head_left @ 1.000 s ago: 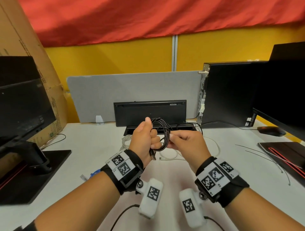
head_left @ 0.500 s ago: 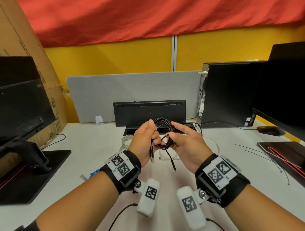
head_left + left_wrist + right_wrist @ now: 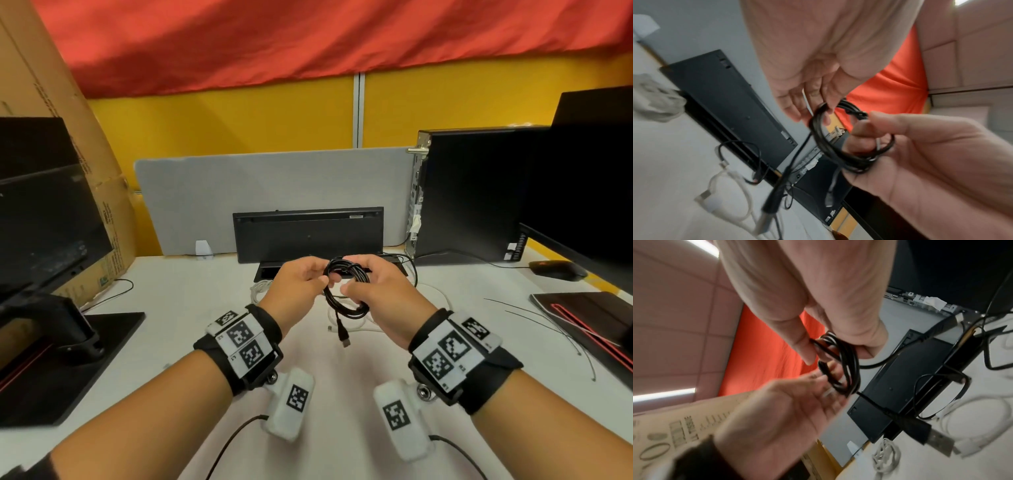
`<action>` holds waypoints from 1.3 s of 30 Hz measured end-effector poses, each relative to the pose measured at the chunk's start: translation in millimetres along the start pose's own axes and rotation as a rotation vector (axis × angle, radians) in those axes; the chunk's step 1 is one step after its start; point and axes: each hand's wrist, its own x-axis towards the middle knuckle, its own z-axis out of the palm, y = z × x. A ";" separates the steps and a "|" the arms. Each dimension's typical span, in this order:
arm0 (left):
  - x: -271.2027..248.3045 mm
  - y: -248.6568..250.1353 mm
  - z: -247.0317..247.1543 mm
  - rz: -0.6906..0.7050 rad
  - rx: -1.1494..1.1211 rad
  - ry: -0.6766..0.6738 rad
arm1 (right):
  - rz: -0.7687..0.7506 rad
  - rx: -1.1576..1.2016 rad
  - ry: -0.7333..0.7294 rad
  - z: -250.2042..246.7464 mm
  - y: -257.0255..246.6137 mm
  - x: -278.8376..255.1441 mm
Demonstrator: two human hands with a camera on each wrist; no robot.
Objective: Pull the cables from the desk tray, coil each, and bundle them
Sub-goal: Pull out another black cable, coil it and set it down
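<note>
Black coil: black cable [image 3: 346, 291] is looped in the air above the white desk [image 3: 191, 308], between both hands, so the turns stay stacked
Right hand [image 3: 376, 294]: thumb and fingers pinch the coil, keeping it round
Left hand [image 3: 298, 287]: fingertips hold the coil's near edge
Loose plug [image 3: 343, 337]: hangs below, probably to be wrapped in
White cables [image 3: 359, 322]: lie on the desk under the hands, in front of the desk tray [image 3: 270, 270]
</note>
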 end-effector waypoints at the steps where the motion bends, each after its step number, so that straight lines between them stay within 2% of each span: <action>1: 1.5 4.8 1.3 0.004 -0.025 -0.002 | 0.002 -0.044 -0.002 0.7 0.6 0.2; 5: 5.3 16.2 7.0 -0.008 -0.001 -0.012 | -0.028 -0.134 -0.005 2.7 2.3 0.7; 7: 4.8 15.4 6.5 0.030 0.066 -0.054 | -0.044 -0.179 -0.028 -0.2 1.4 1.4; 9: 5.7 12.3 5.9 0.084 0.147 -0.072 | -0.071 -0.328 -0.021 -3.2 0.6 0.9; 11: 7.0 10.5 6.4 0.117 0.191 -0.034 | -0.141 -0.486 0.051 -3.7 0.6 -0.3; 15: 9.6 5.0 11.4 0.120 0.214 0.103 | -0.279 -0.751 0.288 -1.6 2.7 -2.1; 18: 11.2 2.7 14.1 0.148 0.267 0.174 | -0.280 -0.818 0.372 -0.4 4.1 -1.1; 21: 10.2 4.4 13.4 0.217 0.309 0.171 | -0.256 -0.794 0.384 -2.9 3.9 1.0; 24: 9.8 5.6 9.4 0.266 0.339 0.154 | -0.198 -0.628 0.318 -6.8 -0.5 1.5; 31: 13.0 2.6 3.7 0.268 0.357 0.187 | 0.056 -0.139 0.142 -9.6 -12.4 -0.6; 35: 15.8 -0.9 -0.2 0.243 0.341 0.203 | 0.066 0.015 0.077 -11.9 -12.9 -1.3; 36: 16.1 -2.1 -0.5 0.242 0.341 0.204 | 0.023 -0.069 0.094 -13.9 -12.5 -0.4; 39: 16.0 -5.9 -1.2 0.233 0.341 0.207 | -0.192 -0.596 0.176 -23.7 -13.9 2.2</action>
